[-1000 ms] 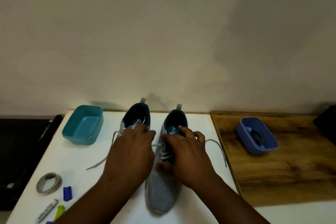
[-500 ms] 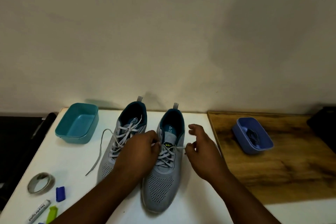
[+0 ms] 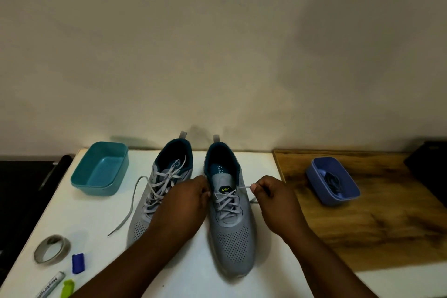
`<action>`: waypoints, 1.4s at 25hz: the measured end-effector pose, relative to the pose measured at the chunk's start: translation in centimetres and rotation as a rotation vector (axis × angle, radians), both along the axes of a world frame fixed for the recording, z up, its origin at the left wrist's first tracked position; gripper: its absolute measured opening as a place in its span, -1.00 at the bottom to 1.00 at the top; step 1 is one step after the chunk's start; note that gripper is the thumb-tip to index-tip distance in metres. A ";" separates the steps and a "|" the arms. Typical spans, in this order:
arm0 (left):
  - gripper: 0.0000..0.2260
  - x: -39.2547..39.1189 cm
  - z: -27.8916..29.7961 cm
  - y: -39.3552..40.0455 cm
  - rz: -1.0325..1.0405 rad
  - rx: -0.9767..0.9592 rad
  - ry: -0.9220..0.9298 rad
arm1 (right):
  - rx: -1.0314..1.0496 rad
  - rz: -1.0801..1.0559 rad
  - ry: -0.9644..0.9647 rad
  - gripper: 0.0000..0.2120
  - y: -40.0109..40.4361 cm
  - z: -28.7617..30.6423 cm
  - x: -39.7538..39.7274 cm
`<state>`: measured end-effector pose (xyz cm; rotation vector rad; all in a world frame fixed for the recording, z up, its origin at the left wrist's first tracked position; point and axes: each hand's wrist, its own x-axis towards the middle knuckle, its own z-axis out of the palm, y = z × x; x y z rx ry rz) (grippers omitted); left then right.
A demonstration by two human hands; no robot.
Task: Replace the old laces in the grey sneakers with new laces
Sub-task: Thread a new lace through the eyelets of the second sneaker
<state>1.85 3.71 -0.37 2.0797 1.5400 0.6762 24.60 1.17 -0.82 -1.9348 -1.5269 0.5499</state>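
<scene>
Two grey sneakers stand side by side on the white table (image 3: 261, 164), toes toward me. The right sneaker (image 3: 232, 232) has its grey lace (image 3: 227, 201) crossed through the eyelets. My right hand (image 3: 273, 198) pinches one end of that lace, pulled out to the right of the shoe. My left hand (image 3: 183, 203) holds the other end at the shoe's left side, fingers curled, and covers part of the left sneaker (image 3: 157, 191). The left sneaker's loose lace end (image 3: 130, 203) trails over the table. Dark laces (image 3: 335, 182) lie in a blue tub (image 3: 324, 193) at the right.
An empty teal tub (image 3: 84, 184) sits at the back left. A tape roll (image 3: 52, 251), a blue cap (image 3: 78, 263), a marker (image 3: 49, 285) and a green piece (image 3: 67, 288) lie near the front left. A wooden board (image 3: 377, 227) carries the blue tub.
My hands came off the shoe tongues and moved apart, each drawing an end of the right sneaker's lace outward. The right hand has pulled its end further right.
</scene>
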 end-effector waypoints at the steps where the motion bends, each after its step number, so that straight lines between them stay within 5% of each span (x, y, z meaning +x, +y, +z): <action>1: -0.94 0.2 0.0 -0.2 -0.017 0.007 -0.005 | 0.027 -0.022 -0.014 -0.68 -0.1 -0.1 0.0; 5: -0.90 0.2 0.5 -0.6 -0.010 0.029 0.024 | 0.061 -0.001 0.042 -0.70 -0.2 -0.5 -0.5; 8: -0.79 -0.2 1.3 -1.0 -0.033 -0.007 0.144 | 0.030 -0.005 0.092 -0.90 -0.4 -0.4 -1.1; 12: -0.73 -1.2 4.5 -2.6 -0.012 -0.213 0.408 | 0.178 0.002 -0.202 -0.76 -1.3 1.3 -2.9; 14: -0.78 -2.3 7.6 -3.0 -0.043 -0.408 0.197 | 0.182 0.083 -0.125 -0.87 -2.0 3.1 -4.6; 19: -0.80 -2.7 12.1 -3.8 0.068 -0.829 -0.788 | -0.292 0.487 0.453 -0.88 -4.2 5.1 -9.0; 22: -0.79 -2.0 11.1 -3.8 0.162 -0.832 -1.016 | -0.487 0.705 0.651 -0.85 -4.8 6.0 -9.7; 25: -0.80 -2.9 9.7 -2.4 0.336 -0.675 -1.052 | -0.469 0.602 0.473 -0.87 -4.0 6.0 -7.9; 28: -0.81 -4.3 8.3 -1.4 0.445 -0.556 -0.931 | -0.177 0.330 0.186 -0.76 -2.7 5.6 -4.5; 30: -0.82 -4.6 7.4 -1.1 0.438 -0.554 -0.802 | 0.047 0.223 0.198 -0.73 -2.1 5.3 -3.0; 35: -0.83 -4.0 5.6 -2.5 0.209 -0.177 0.179 | 0.319 0.157 0.091 -0.85 -2.1 4.1 -4.1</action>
